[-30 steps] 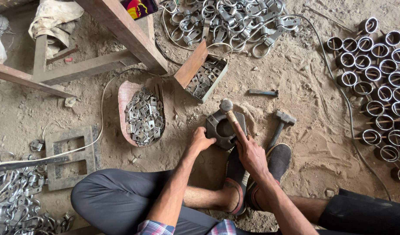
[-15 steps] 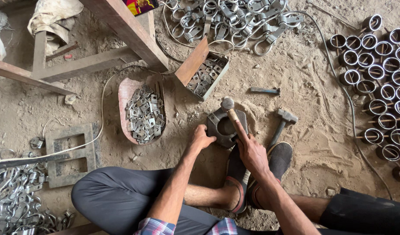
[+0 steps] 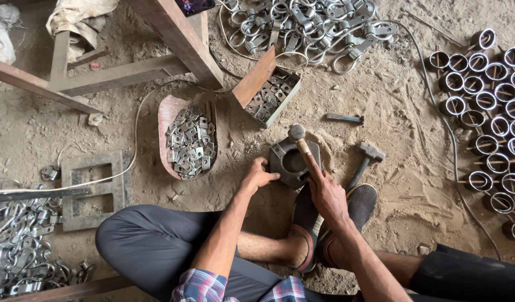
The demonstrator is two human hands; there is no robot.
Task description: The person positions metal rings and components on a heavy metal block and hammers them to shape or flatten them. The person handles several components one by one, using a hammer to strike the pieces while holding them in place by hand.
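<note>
The right hand (image 3: 326, 193) grips a wooden-handled steel hammer (image 3: 300, 141), its head resting at the far rim of the dark, ring-shaped iron die block (image 3: 294, 162) on the sandy ground. The left hand (image 3: 256, 176) clasps the block's near-left edge, steadying it. This looks like the striking step; each blow calls for a firm block.

— What's that block (image 3: 292, 162) under your left hand (image 3: 256, 177)?

— Dull grey metal, rough and dusty. My right hand (image 3: 327, 196) grips a hammer (image 3: 300, 142) with a smooth wooden handle and a matt steel head.

— And the small plates (image 3: 190, 142)?

— Bright, shiny metal, on a worn reddish tray (image 3: 167, 112). The floor (image 3: 397, 106) is gritty dirt.
</note>
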